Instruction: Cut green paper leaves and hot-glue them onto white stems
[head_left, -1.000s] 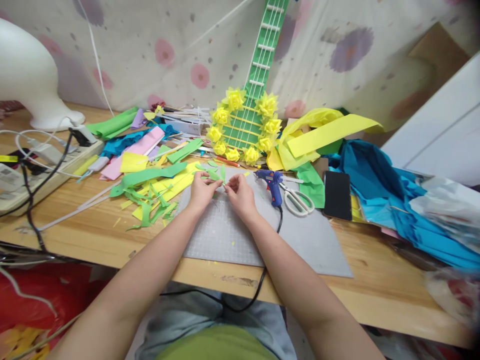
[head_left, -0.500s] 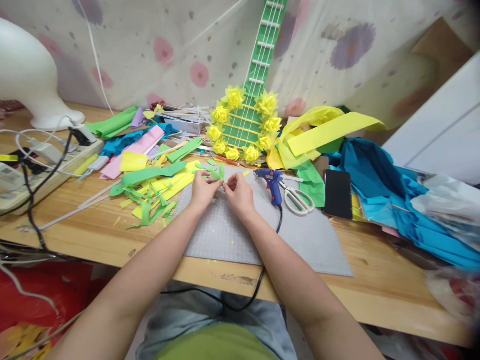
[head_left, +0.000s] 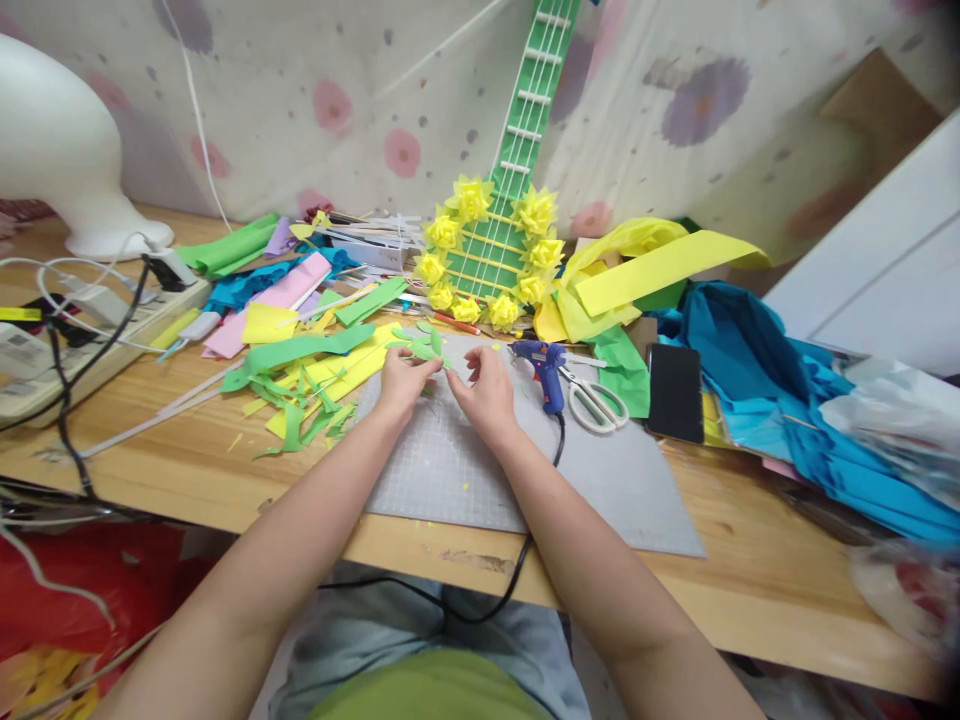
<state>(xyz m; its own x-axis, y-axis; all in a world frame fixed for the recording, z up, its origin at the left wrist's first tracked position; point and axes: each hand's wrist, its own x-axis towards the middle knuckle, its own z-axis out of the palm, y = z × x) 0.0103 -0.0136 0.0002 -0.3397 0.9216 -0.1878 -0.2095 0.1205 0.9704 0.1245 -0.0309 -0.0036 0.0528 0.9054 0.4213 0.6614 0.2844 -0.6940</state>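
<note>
Over the grey cutting mat [head_left: 442, 470], my left hand [head_left: 403, 382] pinches a small green paper leaf [head_left: 436, 343] between thumb and fingertips. Just right of it is my right hand [head_left: 486, 392], thumb and fingers apart, the thumb tip near the leaf's lower end; nothing shows in its grip. More green leaves [head_left: 420, 350] lie behind my left fingers. A blue glue gun [head_left: 547, 372] rests right of my right hand, beside white-handled scissors [head_left: 598, 404]. Behind stands a green paper guitar [head_left: 487, 262] ringed with yellow paper flowers [head_left: 537, 210].
Green scraps [head_left: 296, 405] and yellow strips [head_left: 345, 378] spread to the left, near a power strip [head_left: 105, 340]. To the right lie a black phone [head_left: 675, 392] and blue paper [head_left: 750, 350]. The glue gun's black cord [head_left: 523, 565] crosses the table's front edge.
The fingers of my right hand have spread apart, and that hand has shifted slightly right and down. My left hand has moved a little left, keeping the leaf.
</note>
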